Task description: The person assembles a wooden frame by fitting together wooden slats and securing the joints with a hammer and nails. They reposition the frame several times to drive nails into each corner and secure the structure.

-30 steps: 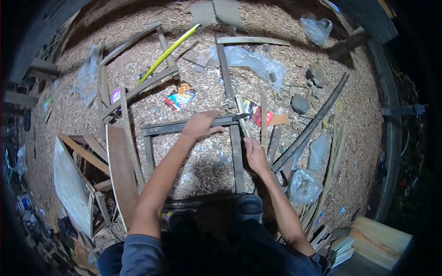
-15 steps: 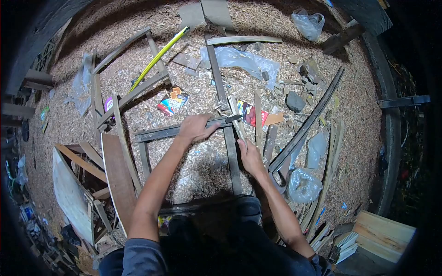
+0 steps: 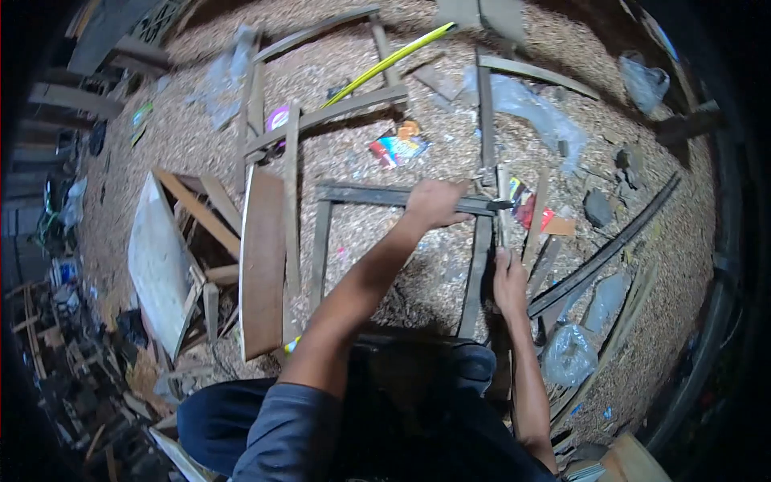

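A dark wooden frame (image 3: 365,195) lies on the shavings before me, its crossbar running left to right. My left hand (image 3: 436,202) is wrapped over this crossbar near its right end, thumb toward the corner. In my right hand (image 3: 511,283) is a hammer (image 3: 503,229), gripped by the lower part of its pale handle. The dark hammer head overlaps the right corner of the frame, close to my left thumb.
A yellow strip (image 3: 389,64) lies across another wooden frame (image 3: 345,110) at the upper left. A curved brown board (image 3: 263,265) stands left of my arm. Long dark strips (image 3: 610,249), plastic bags (image 3: 570,353) and stones (image 3: 597,207) lie to the right.
The view has swung left, so everything sits farther right in it. My left hand stays on the crossbar, and the hammer head is still at the corner.
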Tool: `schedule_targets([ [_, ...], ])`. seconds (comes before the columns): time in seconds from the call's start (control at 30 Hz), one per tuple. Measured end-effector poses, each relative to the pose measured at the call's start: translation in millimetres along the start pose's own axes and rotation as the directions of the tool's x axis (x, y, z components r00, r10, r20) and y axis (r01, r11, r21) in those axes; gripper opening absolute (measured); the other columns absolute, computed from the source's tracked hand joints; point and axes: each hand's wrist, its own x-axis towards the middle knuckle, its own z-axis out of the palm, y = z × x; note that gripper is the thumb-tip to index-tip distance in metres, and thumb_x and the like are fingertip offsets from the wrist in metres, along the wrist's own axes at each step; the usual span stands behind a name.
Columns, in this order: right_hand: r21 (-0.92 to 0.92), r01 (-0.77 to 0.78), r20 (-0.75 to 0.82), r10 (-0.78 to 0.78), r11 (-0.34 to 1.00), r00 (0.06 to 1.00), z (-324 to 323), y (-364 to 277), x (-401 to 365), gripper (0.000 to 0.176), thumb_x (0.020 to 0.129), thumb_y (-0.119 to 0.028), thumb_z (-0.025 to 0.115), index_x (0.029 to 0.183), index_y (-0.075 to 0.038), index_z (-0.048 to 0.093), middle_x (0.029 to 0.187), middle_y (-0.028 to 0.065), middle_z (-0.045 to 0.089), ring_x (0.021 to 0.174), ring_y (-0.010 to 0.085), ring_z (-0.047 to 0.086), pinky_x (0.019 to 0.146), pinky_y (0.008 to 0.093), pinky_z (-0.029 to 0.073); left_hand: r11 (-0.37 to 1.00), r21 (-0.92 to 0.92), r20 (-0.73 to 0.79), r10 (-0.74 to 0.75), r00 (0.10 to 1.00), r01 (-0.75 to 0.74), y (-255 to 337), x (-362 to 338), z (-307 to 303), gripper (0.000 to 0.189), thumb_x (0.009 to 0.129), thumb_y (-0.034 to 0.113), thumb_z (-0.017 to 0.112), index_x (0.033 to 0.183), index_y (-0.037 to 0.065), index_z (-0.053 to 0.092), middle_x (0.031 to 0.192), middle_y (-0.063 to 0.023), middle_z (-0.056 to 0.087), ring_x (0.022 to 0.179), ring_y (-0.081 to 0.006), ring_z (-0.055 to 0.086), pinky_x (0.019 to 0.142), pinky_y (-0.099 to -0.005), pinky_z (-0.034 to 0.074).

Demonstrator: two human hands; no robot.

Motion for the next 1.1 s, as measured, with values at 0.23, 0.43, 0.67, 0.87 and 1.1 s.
schedule_targets([
  [0.23,0.094,0.118,-0.117,-0.107,0.989,0.987,-1,-10,-22,0.033,0.101,-0.029,0.046,0.113,0.002,0.049,0.084,0.0257,0.061,0.074,0.0387,0.059,0.072,0.0419,0.045,0.996,0.067,0.040,-0.054,0.998,0.051,2,8,5,0.057,0.073,0.057,0.069,0.096,0.006,0.064,0.081,-0.0171,0.069,0.081,-0.0352,0.068,0.075,-0.0464,0.053],
  [0.43,0.050,0.158,-0.154,-0.149,0.986,0.977,15,-5,-15,0.034,0.101,-0.028,0.047,0.118,0.001,0.044,0.091,0.0290,0.061,0.083,0.0462,0.060,0.076,0.0476,0.044,0.993,0.092,0.058,-0.076,0.995,0.071,4,10,6,0.052,0.070,0.052,0.071,0.097,0.007,0.066,0.083,-0.0176,0.069,0.082,-0.0337,0.068,0.075,-0.0447,0.054],
  [0.67,0.058,0.216,-0.171,-0.204,0.975,0.964,3,-18,-9,0.033,0.103,-0.028,0.041,0.110,0.002,0.053,0.076,0.0290,0.058,0.067,0.0470,0.057,0.060,0.0481,0.042,0.991,0.098,0.035,-0.093,0.995,0.089,6,10,6,0.051,0.070,0.051,0.071,0.096,0.007,0.067,0.083,-0.0176,0.069,0.083,-0.0346,0.068,0.077,-0.0447,0.054],
  [0.87,-0.094,0.160,-0.056,-0.166,0.983,0.985,17,-6,0,0.036,0.103,-0.030,0.039,0.102,0.003,0.054,0.068,0.0331,0.056,0.070,0.0523,0.056,0.058,0.0548,0.039,0.984,0.119,0.075,-0.146,0.986,0.137,9,13,6,0.051,0.070,0.051,0.071,0.095,0.006,0.068,0.085,-0.0184,0.070,0.084,-0.0344,0.068,0.079,-0.0442,0.054],
  [1.1,-0.023,0.246,-0.207,-0.245,0.969,0.947,13,-19,-5,0.036,0.102,-0.030,0.041,0.107,0.002,0.057,0.077,0.0308,0.059,0.073,0.0508,0.058,0.061,0.0527,0.042,0.990,0.094,0.045,-0.114,0.992,0.109,10,10,6,0.054,0.067,0.054,0.075,0.093,0.007,0.070,0.085,-0.0171,0.070,0.085,-0.0340,0.068,0.080,-0.0435,0.054],
])
